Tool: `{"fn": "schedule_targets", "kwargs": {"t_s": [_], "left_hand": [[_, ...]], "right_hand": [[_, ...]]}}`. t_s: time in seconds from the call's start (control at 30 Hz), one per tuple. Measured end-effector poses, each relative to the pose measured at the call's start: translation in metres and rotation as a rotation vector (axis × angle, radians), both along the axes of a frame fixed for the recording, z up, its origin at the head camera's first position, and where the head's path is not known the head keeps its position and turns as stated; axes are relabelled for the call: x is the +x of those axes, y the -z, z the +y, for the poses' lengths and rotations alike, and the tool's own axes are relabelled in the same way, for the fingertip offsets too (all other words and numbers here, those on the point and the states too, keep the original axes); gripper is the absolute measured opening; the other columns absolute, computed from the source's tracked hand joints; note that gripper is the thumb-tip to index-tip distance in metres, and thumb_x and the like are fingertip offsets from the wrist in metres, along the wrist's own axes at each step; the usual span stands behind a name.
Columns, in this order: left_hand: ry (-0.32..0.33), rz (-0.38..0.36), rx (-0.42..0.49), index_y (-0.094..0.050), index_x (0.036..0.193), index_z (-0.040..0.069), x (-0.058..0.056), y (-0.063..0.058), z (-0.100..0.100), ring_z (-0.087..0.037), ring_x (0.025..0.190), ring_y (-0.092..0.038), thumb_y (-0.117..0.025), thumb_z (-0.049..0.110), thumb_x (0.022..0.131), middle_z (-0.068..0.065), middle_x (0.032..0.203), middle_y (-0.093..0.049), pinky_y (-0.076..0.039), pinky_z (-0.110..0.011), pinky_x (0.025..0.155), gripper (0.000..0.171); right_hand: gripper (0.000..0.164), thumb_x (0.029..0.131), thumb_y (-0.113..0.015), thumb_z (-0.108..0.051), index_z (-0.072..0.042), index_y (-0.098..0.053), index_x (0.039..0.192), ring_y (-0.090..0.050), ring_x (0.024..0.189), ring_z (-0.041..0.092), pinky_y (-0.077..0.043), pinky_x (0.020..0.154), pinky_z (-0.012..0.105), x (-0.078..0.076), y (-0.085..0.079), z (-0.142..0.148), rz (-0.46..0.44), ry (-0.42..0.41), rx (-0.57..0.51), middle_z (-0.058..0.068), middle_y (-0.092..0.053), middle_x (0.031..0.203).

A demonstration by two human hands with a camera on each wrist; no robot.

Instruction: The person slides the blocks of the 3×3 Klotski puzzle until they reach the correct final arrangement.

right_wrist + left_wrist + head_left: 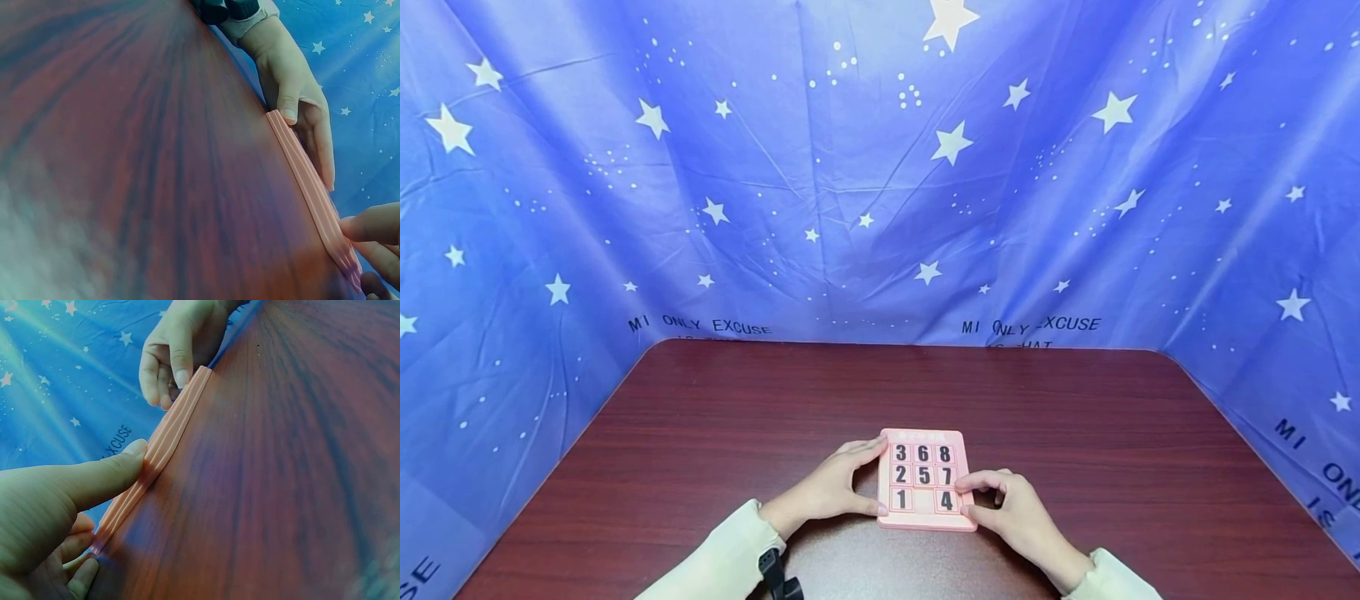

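Observation:
A pink number slide puzzle lies flat on the table. Its tiles read 3 6 8, then 2 5 7, then 1, a gap in the middle and 4. My left hand holds the puzzle's left side, thumb at the near corner and fingers toward the far corner. On the opposite side, my right hand has its index fingertip by the 7 tile and its thumb at the edge beside the 4 tile. The left wrist view shows the puzzle's ridged near side edge-on, the left thumb against it.
The dark red wood-grain table extends around the puzzle. A blue curtain with white stars hangs behind it and along both sides. A black strap device sits on the left wrist over a pale sleeve.

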State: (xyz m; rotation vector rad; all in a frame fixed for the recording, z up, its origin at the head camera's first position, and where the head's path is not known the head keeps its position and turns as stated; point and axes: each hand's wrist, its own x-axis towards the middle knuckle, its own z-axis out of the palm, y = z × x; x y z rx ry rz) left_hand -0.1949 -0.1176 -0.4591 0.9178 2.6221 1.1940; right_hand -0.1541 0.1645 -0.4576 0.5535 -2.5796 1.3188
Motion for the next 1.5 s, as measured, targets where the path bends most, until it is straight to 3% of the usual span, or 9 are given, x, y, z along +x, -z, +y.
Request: {"fn": "schedule_targets", "kwargs": {"t_s": [0.47, 0.9, 1.5], "left_hand": [[-0.01, -0.004, -0.008, -0.037, 0.143, 0.001, 0.001, -0.001, 0.0, -0.027, 0.132, -0.035, -0.083, 0.032, 0.068, -0.008, 0.15, -0.034, -0.029, -0.045, 0.108, 0.093], [-0.009, -0.006, -0.007, -0.036, 0.143, 0.001, -0.001, 0.0, 0.001, -0.027, 0.132, -0.034, -0.083, 0.034, 0.068, -0.009, 0.151, -0.033, -0.027, -0.046, 0.109, 0.094], [-0.01, -0.013, 0.006, -0.037, 0.143, 0.001, 0.001, 0.0, 0.0, -0.027, 0.132, -0.035, -0.083, 0.034, 0.069, -0.008, 0.151, -0.033, -0.028, -0.047, 0.108, 0.093]], "right_hand": [[0.024, 0.065, -0.078, -0.005, -0.018, -0.074, 0.085, -0.049, 0.073, 0.006, -0.038, 0.061, 0.024, -0.002, 0.005, -0.007, -0.003, 0.034, -0.021, -0.011, -0.07, 0.083], [0.026, 0.065, -0.08, -0.01, -0.023, -0.074, 0.086, -0.048, 0.083, 0.007, -0.04, 0.076, 0.024, -0.002, 0.003, -0.021, -0.135, 0.078, -0.025, -0.011, -0.061, 0.085], [0.025, 0.064, -0.08, -0.009, -0.026, -0.076, 0.082, -0.045, 0.08, 0.008, -0.039, 0.072, 0.024, -0.001, 0.005, -0.026, -0.152, 0.113, -0.024, -0.006, -0.054, 0.081]]}}
